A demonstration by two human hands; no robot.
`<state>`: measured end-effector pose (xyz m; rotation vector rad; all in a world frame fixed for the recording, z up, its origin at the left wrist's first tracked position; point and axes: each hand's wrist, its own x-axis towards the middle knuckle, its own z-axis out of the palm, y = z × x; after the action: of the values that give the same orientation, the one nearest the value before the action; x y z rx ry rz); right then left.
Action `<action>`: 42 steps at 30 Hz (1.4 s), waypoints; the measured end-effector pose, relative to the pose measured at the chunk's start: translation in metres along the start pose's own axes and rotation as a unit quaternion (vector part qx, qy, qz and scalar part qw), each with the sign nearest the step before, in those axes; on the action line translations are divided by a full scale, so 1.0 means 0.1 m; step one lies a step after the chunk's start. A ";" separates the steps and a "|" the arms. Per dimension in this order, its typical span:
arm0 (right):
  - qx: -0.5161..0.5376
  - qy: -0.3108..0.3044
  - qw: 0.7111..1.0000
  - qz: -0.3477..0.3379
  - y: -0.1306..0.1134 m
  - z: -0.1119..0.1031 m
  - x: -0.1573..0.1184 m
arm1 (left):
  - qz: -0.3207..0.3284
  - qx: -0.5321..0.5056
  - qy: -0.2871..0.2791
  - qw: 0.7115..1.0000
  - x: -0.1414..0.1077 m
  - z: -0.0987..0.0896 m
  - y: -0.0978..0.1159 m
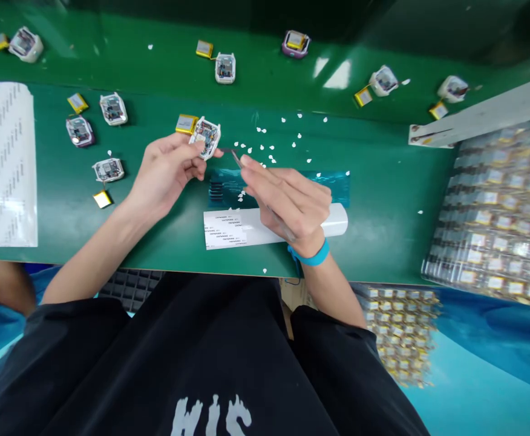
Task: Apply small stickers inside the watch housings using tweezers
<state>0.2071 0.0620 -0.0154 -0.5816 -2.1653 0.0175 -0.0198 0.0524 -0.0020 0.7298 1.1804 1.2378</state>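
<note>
My left hand point(167, 166) grips a white smartwatch case point(207, 137) with its circuit board facing up. A yellow-edged battery point(186, 123) sticks out beside it, above my fingers. In my right hand point(292, 200) is a pair of metal tweezers point(236, 158), pinched between thumb and fingers. Its dark tip reaches close to the right edge of the case; whether it touches, I cannot tell. Below my right hand lies a curled white sheet of labels point(229, 229), partly hidden by the hand. A blue-green film strip point(224, 188) runs behind it.
Small white stickers point(262, 148) are scattered over the green table point(383, 181). Several open watch cases with batteries, such as one purple case point(80, 131), lie left and along the back. Stacked clear trays point(496, 212) stand at right. A white sheet point(11, 163) lies at left.
</note>
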 end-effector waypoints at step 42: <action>-0.012 -0.102 0.994 -0.030 -0.10 0.05 -0.04 | -0.004 0.027 0.116 0.993 -0.21 0.23 -0.07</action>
<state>0.2009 0.0522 -0.0193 -0.5481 -2.3832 0.0202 0.0062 0.0342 0.0043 0.6310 1.4097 1.3150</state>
